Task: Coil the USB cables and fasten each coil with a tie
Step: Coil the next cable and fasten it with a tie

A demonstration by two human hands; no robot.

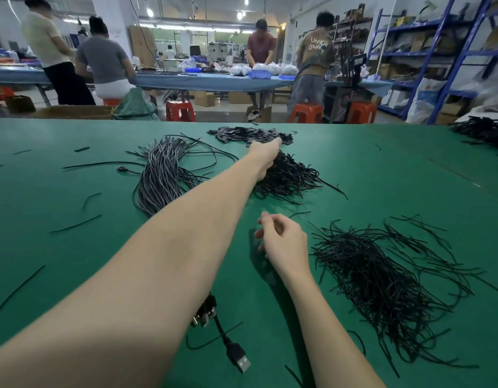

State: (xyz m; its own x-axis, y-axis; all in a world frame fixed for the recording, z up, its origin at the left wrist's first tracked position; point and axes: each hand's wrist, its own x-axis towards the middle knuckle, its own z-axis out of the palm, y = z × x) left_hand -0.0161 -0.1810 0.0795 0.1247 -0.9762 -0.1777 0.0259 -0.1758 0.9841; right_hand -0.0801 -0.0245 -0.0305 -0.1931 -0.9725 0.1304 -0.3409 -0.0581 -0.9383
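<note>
My left arm stretches far across the green table point(74, 247). My left hand point(266, 155) lies on a heap of black coiled cables point(287, 177), its fingers down among them, so its hold is hidden. My right hand point(281, 239) hovers just above the table nearer to me, fingers loosely curled, with nothing seen in it. A spread pile of thin black ties point(382, 278) lies just right of it. A black USB cable with its plug point(239, 359) lies near the front edge, partly under my left forearm. A long bundle of grey uncoiled cables point(164, 175) lies left of centre.
A heap of small flat black pieces point(250, 134) sits near the far edge. Stray ties point(74, 224) lie scattered on the left. More black cables point(482, 131) lie at the far right. Beyond the table, several people work at a blue bench, with red stools and blue shelving.
</note>
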